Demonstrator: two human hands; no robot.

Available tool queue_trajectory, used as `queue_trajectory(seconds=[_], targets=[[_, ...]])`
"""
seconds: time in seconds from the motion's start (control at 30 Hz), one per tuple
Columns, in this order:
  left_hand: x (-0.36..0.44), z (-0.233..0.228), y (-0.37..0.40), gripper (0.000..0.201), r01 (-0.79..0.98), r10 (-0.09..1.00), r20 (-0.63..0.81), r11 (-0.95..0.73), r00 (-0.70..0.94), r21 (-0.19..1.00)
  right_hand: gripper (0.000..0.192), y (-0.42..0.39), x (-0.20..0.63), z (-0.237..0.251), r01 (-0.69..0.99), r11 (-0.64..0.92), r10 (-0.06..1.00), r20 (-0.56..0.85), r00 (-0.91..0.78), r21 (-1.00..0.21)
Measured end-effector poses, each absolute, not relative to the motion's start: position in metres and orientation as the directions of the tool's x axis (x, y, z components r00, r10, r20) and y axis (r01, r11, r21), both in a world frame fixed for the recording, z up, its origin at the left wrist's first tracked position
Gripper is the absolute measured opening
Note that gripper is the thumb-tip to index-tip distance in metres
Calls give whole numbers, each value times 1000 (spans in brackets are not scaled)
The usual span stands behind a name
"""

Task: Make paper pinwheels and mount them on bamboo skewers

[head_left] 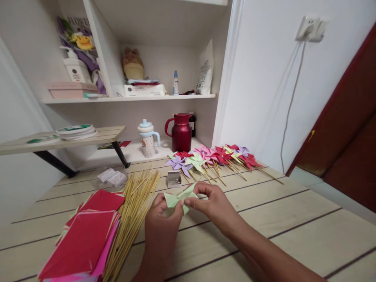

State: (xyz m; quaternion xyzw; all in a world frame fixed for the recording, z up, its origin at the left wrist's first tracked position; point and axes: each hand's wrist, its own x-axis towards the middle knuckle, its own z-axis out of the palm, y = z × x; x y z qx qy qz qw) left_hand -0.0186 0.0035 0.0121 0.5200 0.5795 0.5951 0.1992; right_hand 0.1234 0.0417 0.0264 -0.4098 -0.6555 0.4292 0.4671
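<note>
Between my two hands is a light green paper pinwheel [173, 199], its blades folded in toward the middle, held just above the table. My left hand [164, 219] pinches it from the left, thumb near the centre. From the right, my right hand [210, 201] grips it with thumb and fingers closed on the paper. No stick shows on this pinwheel. Right behind it stands a small open box [174, 179] with tiny pieces inside, too small to name. Left of my hands lies a bundle of thin wooden sticks [132, 219].
Stacked coloured paper sheets [79, 243] lie at the left. Several pinwheels on sticks [211, 156] spread along the table's back right. Behind stand a tumbler [147, 143] and a red jug [181, 133]. A small raised stand [108, 135] is at the left, near a clear packet [111, 177].
</note>
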Motion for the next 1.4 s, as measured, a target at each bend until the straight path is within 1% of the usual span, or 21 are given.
queue_trajectory(seconds=[0.07,0.13,0.2,0.3,0.37,0.47,0.57,0.63,0.7,0.8,0.9,0.97,1.07,1.13,1.2,1.33,1.4], targets=[[-19,10,5,10,299,872,318,-212,-372,930,20,41,123,25,114,249,949,219,-226,-962],[-22,8,9,14,177,915,227,-175,-335,968,21,43,123,23,38,168,958,154,-240,-985],[-28,6,14,28,37,948,132,-127,-289,991,24,47,123,21,-80,55,967,73,-243,-995],[-37,3,20,58,-130,962,0,-37,-274,991,34,57,127,16,-224,-55,988,-20,-154,-973],[-40,2,21,62,-219,961,-72,13,-266,976,36,62,131,15,-260,-72,993,-45,-106,-963],[-41,0,22,57,-297,957,-142,62,-255,953,29,63,133,15,-279,-81,989,-43,-141,-957],[-44,1,24,54,-348,947,-204,110,-246,931,28,57,130,18,-316,-42,971,36,-237,-948],[-47,2,25,56,-402,957,-229,141,-178,905,29,54,127,19,-320,0,955,95,-282,-948],[-49,5,24,62,-450,970,-231,172,-79,876,31,52,125,20,-288,26,950,113,-291,-957],[-45,10,20,68,-445,983,-185,171,12,879,33,54,125,18,-230,44,951,111,-288,-972],[-38,13,13,63,-383,995,-67,89,70,919,32,56,126,15,-183,70,947,123,-295,-981],[-35,14,11,61,-360,995,-25,59,98,931,30,57,126,13,-165,78,943,127,-308,-983],[-37,13,11,56,-328,992,-69,98,101,939,29,54,124,12,-132,86,937,125,-327,-988],[-39,12,12,51,-308,990,-113,134,84,942,30,52,122,11,-94,92,936,119,-331,-991],[-42,11,12,46,-311,991,-125,135,52,941,30,50,120,10,-77,103,933,124,-338,-992],[-40,13,11,37,-343,987,-158,147,-4,928,27,49,118,10,-169,139,911,193,-365,-976],[-38,15,9,35,-350,981,-194,171,-31,921,38,49,120,11,-223,156,929,220,-298,-962]])
